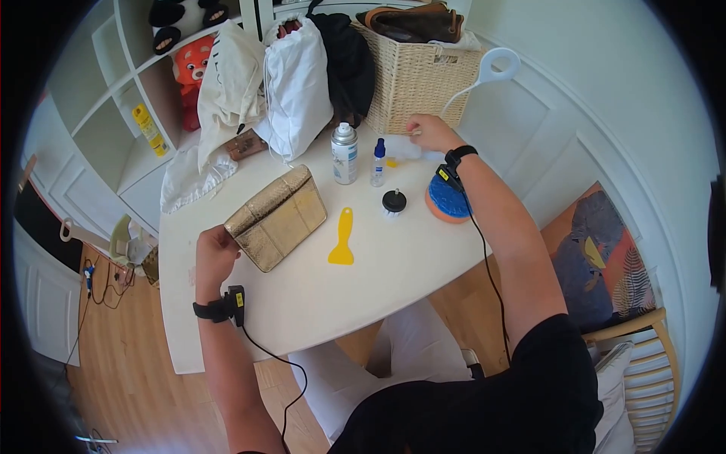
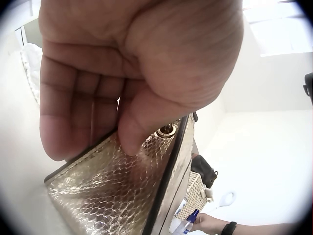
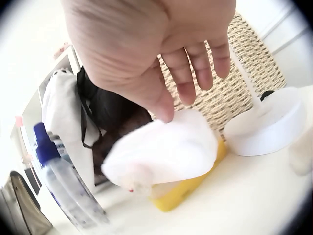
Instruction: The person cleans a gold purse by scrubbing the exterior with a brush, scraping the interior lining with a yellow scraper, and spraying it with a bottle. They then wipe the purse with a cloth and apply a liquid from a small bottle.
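Note:
My left hand (image 1: 215,261) grips the near-left corner of a gold snakeskin-textured clutch bag (image 1: 280,223), thumb on one face and fingers behind it. In the left wrist view, a round metal snap (image 2: 167,130) shows near the thumb. At the back right, my right hand (image 1: 436,136) is over a white rounded object (image 3: 164,147), its thumb tip at the top and its other fingers hanging loosely extended. This object lies partly over a yellow block (image 3: 188,191); its exact kind is unclear. Close by stands a clear spray bottle (image 1: 378,166) with a blue cap.
An aerosol can (image 1: 345,157), a yellow scraper (image 1: 342,240), a round black brush (image 1: 393,201) and a blue-and-orange pad (image 1: 446,200) are on the white table (image 1: 302,310). Behind stand a woven basket (image 1: 416,87), a white drawstring bag (image 1: 296,87) and a white lamp (image 1: 497,66).

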